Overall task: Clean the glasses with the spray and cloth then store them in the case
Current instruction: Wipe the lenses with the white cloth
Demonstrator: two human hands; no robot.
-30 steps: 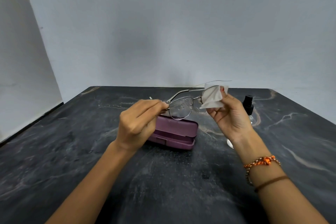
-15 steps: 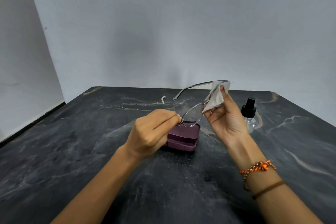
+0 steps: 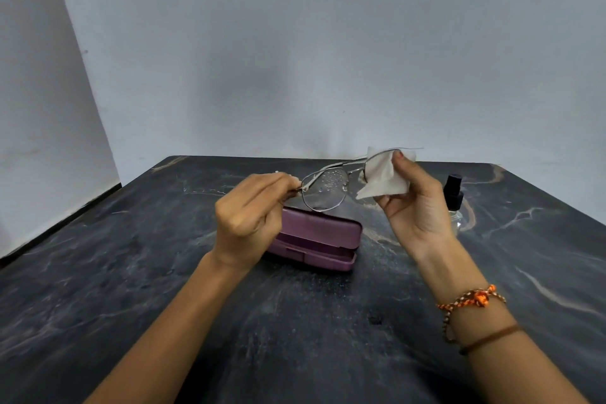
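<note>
A pale bare wall rises behind a dark marbled worktop (image 3: 164,289). Above its middle the left hand (image 3: 249,220) pinches the metal-framed glasses (image 3: 324,188) at the hinge end, fingers curled round the frame, while the right hand (image 3: 416,207) holds a white cloth (image 3: 380,177) folded over the other lens, thumb pressing it. The uncovered lens shows spray droplets. The frame looks thin, light and easily bent (the wet lens probably slippery), so I judge the rim and hinge the safest hold, with the pressure kept gentle. The purple case (image 3: 321,239) lies ajar just below the glasses; the spray bottle (image 3: 454,197) stands behind the right hand, near enough to knock. The worktop's edges are well apart from both hands, leaving room on every side.
</note>
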